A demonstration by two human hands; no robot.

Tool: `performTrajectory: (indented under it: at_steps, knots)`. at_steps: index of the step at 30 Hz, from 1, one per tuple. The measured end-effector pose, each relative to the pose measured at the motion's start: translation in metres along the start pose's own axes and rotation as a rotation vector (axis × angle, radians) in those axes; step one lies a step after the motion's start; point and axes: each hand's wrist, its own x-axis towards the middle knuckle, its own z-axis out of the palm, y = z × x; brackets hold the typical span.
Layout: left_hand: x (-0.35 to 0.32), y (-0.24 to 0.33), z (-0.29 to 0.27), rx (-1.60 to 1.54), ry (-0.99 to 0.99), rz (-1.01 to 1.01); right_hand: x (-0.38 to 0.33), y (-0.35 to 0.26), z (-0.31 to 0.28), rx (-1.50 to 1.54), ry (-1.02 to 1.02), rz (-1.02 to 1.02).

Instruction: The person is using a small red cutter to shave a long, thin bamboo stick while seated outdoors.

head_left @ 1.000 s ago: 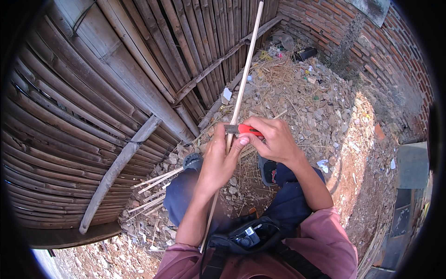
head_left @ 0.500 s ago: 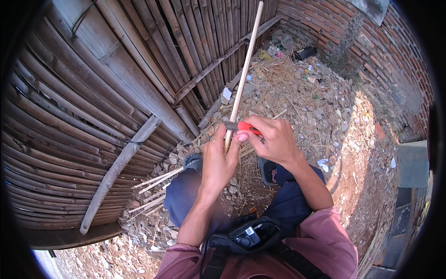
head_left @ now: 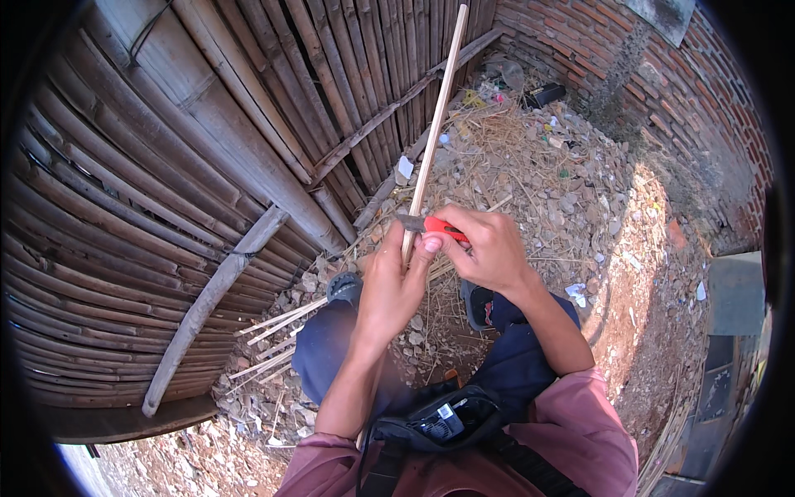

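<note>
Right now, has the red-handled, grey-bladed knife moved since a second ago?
Yes, slightly: the grey knife blade is a touch nearer the flat white scrap.

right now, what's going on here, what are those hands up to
The left hand holds a long pale strip, which slants up and away from the body. The right hand grips a red-handled knife, its blade lying across the strip just above the left hand. More pale strips lie on the rubble beside the left leg.
</note>
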Motion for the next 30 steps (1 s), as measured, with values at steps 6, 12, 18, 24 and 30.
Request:
performTrajectory:
  at_steps: [6,12,18,24,30]
  knots:
    - [-0.005,0.002,0.001,0.110,0.009,0.023,0.001,0.007,-0.003,0.024,-0.042,-0.033]
    - [-0.004,0.001,0.003,0.217,0.014,-0.043,-0.001,0.005,0.001,-0.042,-0.043,0.005]
    - [-0.005,0.006,0.000,0.237,0.000,-0.103,0.001,-0.004,0.002,-0.060,-0.020,0.024]
    - [0.000,0.001,0.005,0.272,0.011,-0.114,0.000,0.002,0.005,-0.112,-0.010,0.050]
    - [0.001,-0.007,0.007,0.298,0.044,-0.094,0.004,0.005,0.004,-0.121,-0.038,0.079]
